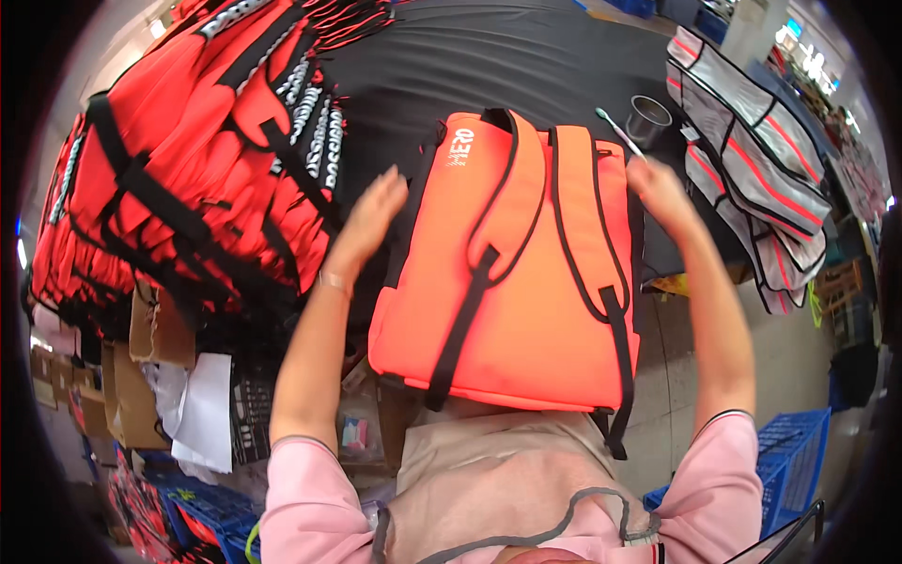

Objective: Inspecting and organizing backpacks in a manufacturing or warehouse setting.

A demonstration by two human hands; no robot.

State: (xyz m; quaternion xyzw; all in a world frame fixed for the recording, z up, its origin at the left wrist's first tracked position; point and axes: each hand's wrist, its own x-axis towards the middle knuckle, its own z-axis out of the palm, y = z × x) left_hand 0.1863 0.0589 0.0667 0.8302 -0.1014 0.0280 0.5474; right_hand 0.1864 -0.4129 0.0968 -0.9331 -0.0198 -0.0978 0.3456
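black-sheeted wrinkled worktop (460,66) above grey tiled floor (663,362), orange fabric backpack (531,334), left fingers (390,191) outstretched, empty, right fingers (642,175) curled, hold unclear

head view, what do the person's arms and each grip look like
The left sleeve and right sleeve are short and pink with dark edging. A thin, pale band circles the left wrist. The left grip and right grip are ungloved.

The left head-worn fisheye camera looks steeply down from above. It faces a nearby orange backpack (540,291)
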